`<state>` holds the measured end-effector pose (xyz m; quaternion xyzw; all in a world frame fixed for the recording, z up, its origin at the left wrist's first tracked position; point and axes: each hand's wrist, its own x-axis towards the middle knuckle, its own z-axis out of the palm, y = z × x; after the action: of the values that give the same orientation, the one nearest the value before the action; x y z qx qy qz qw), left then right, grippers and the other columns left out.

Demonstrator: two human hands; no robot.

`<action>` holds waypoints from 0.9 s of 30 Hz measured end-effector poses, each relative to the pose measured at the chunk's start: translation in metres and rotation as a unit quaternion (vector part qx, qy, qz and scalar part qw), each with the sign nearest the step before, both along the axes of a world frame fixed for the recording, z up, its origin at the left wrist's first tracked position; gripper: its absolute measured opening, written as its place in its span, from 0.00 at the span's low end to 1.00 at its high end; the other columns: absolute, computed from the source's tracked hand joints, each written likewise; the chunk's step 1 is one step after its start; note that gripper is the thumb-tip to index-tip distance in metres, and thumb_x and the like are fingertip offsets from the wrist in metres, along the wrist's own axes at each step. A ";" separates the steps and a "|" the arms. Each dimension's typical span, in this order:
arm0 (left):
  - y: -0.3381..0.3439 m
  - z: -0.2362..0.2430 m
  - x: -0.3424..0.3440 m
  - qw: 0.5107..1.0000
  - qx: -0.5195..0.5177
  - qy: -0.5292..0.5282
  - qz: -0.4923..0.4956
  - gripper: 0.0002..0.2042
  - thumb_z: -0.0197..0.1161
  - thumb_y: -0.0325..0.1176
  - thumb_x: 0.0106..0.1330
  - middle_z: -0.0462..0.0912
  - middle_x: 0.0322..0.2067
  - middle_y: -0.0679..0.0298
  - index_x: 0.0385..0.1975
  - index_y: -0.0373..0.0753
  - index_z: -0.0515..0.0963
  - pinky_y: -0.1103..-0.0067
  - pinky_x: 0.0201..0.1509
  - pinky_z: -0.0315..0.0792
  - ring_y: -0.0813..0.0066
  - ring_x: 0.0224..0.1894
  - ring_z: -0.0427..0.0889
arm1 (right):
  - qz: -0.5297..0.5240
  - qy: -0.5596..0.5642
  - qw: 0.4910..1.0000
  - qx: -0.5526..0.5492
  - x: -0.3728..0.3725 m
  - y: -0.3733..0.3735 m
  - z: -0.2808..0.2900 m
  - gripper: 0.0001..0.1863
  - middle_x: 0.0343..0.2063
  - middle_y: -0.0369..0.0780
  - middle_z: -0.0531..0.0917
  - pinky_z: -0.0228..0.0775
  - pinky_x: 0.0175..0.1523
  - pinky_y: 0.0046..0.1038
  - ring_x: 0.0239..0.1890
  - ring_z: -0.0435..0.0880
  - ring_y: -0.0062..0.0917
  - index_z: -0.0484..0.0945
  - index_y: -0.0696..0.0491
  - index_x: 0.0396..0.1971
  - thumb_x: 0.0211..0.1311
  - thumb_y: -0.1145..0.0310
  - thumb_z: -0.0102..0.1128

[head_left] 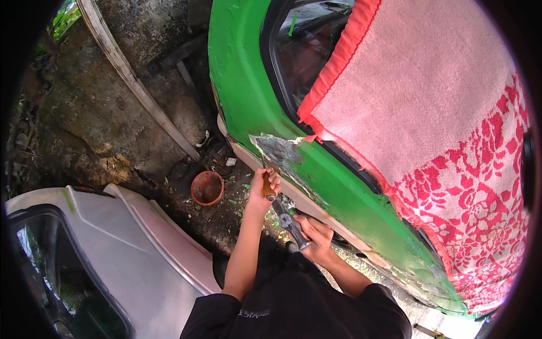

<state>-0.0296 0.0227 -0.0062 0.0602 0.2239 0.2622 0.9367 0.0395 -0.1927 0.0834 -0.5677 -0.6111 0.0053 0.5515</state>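
My left hand (257, 195) is closed around the brown handle of a screwdriver (269, 189). Its thin shaft points up toward a bare grey patch (281, 151) with chipped edges on the green car body (240, 96); whether the tip touches the panel cannot be made out. In my right hand (317, 237) is a hammer (289, 224) with a dark metal head. One end of that head lies close to the butt of the screwdriver. Most of the hammer's handle is hidden by my fingers.
A pink and red floral towel (429, 85) covers much of the green car's windows. To the left stands a silver-grey car (124, 237). A terracotta pot (207, 188) sits on the debris-strewn ground between them. A long pale strip (135, 79) leans at upper left.
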 end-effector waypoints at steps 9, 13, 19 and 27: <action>0.008 -0.008 0.000 1.000 -0.017 0.006 -0.024 0.08 0.45 0.37 0.69 0.63 0.18 0.70 0.29 0.43 0.66 0.76 0.19 0.66 0.77 0.17 0.66 | -0.019 -0.033 0.993 -0.116 -0.004 0.006 -0.038 0.21 0.22 0.42 0.78 0.66 0.23 0.29 0.17 0.75 0.29 0.80 0.59 0.50 0.53 0.83 0.64; 0.009 0.000 0.006 1.000 -0.017 -0.013 -0.007 0.08 0.45 0.36 0.69 0.64 0.18 0.69 0.28 0.43 0.65 0.76 0.21 0.66 0.75 0.17 0.66 | 0.011 -0.014 1.000 -0.014 -0.005 -0.003 -0.004 0.18 0.22 0.42 0.79 0.68 0.22 0.27 0.17 0.77 0.27 0.81 0.61 0.46 0.53 0.80 0.64; 0.005 0.003 0.009 0.999 -0.033 -0.010 0.020 0.08 0.46 0.34 0.70 0.65 0.20 0.68 0.28 0.41 0.65 0.75 0.21 0.64 0.74 0.18 0.66 | 0.021 -0.046 0.993 0.109 0.009 0.002 -0.029 0.18 0.20 0.38 0.77 0.65 0.20 0.27 0.15 0.75 0.25 0.83 0.56 0.46 0.53 0.77 0.67; 0.019 -0.019 0.015 0.997 -0.064 -0.006 0.051 0.07 0.46 0.33 0.70 0.64 0.20 0.68 0.28 0.42 0.64 0.76 0.22 0.65 0.76 0.19 0.66 | -0.058 0.038 0.998 0.002 0.005 0.001 -0.012 0.27 0.18 0.40 0.73 0.66 0.23 0.26 0.15 0.71 0.26 0.80 0.56 0.54 0.51 0.85 0.63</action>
<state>-0.0151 0.0422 -0.0249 -0.0129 0.2378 0.2954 0.9252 0.0450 -0.1915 0.0709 -0.6001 -0.5560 -0.0064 0.5751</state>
